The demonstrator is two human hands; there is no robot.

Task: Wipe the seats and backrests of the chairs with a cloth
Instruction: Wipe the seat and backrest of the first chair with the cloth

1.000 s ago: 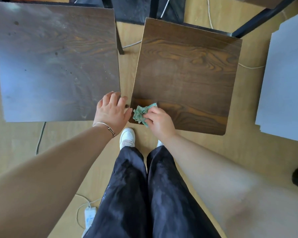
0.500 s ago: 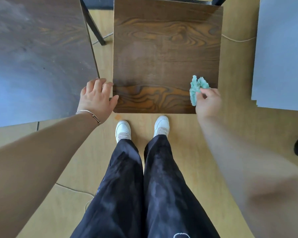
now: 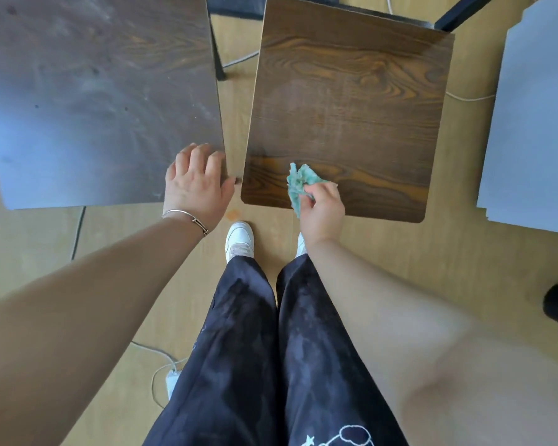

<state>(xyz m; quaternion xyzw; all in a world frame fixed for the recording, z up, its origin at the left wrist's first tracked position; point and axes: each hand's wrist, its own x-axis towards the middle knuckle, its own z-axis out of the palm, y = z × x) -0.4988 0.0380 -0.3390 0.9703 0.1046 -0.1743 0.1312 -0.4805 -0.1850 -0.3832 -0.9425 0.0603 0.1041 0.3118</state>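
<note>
The right hand pinches the crumpled cloth on the near strip of the right seat. Half a second ago it was at that seat's right edge, so the stroke runs leftward. The left hand stays on the left seat corner, fingers loosely spread. Only the near strip looks glossy; farther back still looks hazy, probably unwiped.

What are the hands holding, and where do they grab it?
The right hand pinches the green cloth at its near edge. The left hand holds nothing.
</note>
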